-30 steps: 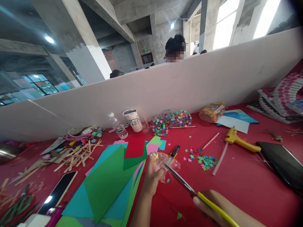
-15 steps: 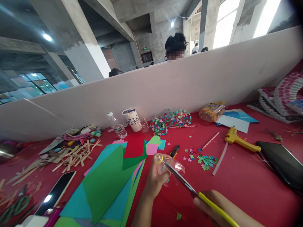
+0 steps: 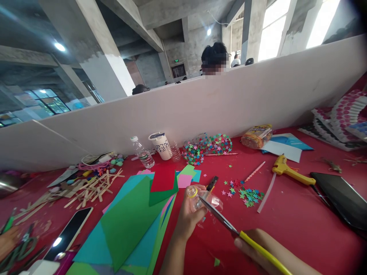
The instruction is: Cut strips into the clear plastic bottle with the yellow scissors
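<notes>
My left hand [image 3: 190, 214] is closed around a clear plastic bottle top [image 3: 195, 201] with a yellow ring at its neck. The cut plastic below the neck spreads to the right of my fingers. My right hand [image 3: 255, 246] grips the yellow handles of a pair of scissors [image 3: 220, 218]. Their blades reach up and left to the plastic beside my left thumb; whether they bite into it I cannot tell. Just behind my left hand is a black and yellow utility knife [image 3: 212, 183]. Loose star sequins [image 3: 250, 196] are scattered to the right.
Coloured paper sheets [image 3: 129, 221] lie left of my arm, beside wooden sticks [image 3: 99, 187] and a phone [image 3: 69, 233]. At right are a yellow glue gun [image 3: 286, 170] and a black tablet-like device [image 3: 341, 198]. Another person's hand [image 3: 8, 240] is at the far left edge.
Another person's hand has come in at the far left, near the dark green scissors, with something green in it. My own hands, the bottle top and my scissors have hardly moved.
</notes>
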Action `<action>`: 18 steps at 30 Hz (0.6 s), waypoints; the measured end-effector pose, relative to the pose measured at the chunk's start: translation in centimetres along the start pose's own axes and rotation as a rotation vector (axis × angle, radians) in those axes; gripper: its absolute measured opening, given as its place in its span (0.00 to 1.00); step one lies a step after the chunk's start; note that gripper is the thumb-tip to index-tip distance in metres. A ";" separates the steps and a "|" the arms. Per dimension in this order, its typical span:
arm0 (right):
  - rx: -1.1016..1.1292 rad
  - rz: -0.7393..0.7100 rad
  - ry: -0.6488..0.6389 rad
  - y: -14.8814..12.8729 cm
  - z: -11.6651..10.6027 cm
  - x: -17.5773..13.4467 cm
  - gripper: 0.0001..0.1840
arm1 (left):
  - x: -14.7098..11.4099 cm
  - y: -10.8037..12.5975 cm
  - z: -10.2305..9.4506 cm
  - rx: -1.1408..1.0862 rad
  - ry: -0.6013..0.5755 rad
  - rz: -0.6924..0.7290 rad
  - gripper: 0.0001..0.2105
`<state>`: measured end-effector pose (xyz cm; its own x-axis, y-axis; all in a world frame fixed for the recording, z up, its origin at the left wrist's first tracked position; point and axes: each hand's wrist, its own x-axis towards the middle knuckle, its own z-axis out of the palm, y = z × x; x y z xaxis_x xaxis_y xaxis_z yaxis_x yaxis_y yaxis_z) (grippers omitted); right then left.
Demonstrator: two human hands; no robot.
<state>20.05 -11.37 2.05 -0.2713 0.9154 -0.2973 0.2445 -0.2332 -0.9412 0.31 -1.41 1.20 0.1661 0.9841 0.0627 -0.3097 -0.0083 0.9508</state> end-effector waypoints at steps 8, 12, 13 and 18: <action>0.132 0.242 -0.102 1.0 -0.4 0.0 0.36 | 0.6 -0.2 -0.3 0.016 0.195 -0.079 0.24; 0.068 0.227 -0.108 0.6 -0.9 -0.1 0.35 | 1.2 -0.1 -1.0 -0.067 0.321 -0.029 0.29; 0.048 0.223 -0.094 0.3 -1.0 -0.1 0.37 | 1.2 -0.2 -1.1 -0.089 0.300 -0.019 0.29; -0.076 0.208 -0.038 -0.8 -1.0 -0.1 0.44 | 1.0 -0.6 -1.4 -0.250 0.086 -0.070 0.21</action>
<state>20.85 -10.96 3.00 -0.2425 0.8365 -0.4913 0.3682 -0.3892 -0.8444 -0.64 -0.20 0.23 0.1183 0.9923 -0.0366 -0.5236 0.0937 0.8468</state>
